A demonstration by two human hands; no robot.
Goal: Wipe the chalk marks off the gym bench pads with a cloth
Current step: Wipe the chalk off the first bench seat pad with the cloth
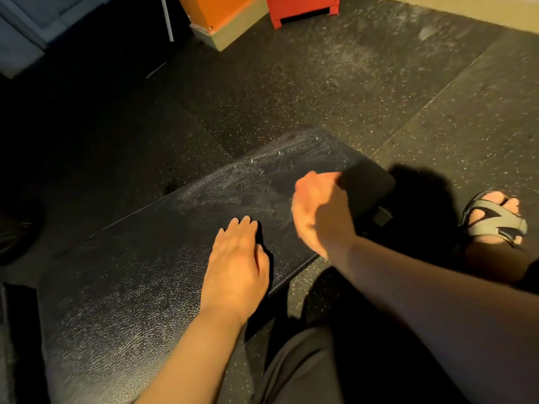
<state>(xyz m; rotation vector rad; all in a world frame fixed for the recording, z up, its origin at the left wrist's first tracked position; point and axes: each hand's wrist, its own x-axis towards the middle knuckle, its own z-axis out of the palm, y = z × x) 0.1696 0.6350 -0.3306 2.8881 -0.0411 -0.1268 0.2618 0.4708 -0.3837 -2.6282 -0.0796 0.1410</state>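
Observation:
A black textured bench pad (140, 281) runs from the near left to the middle of the view. Whitish chalk smears (248, 182) cover its far end. My left hand (237, 266) lies flat on the pad, palm down, fingers together, holding nothing. My right hand (318, 211) hovers blurred over the pad's right side, just right of the chalk, with its fingers curled into a fist. No cloth shows; whatever the fist may hold is hidden. The hand's shadow darkens the pad's far right corner (370, 182).
Dark speckled rubber flooring (320, 83) surrounds the bench. An orange box (221, 13) and a red box (303, 7) stand at the back. My sandalled foot (493, 220) rests on the floor to the right. My dark trouser leg (306, 368) is at the bottom.

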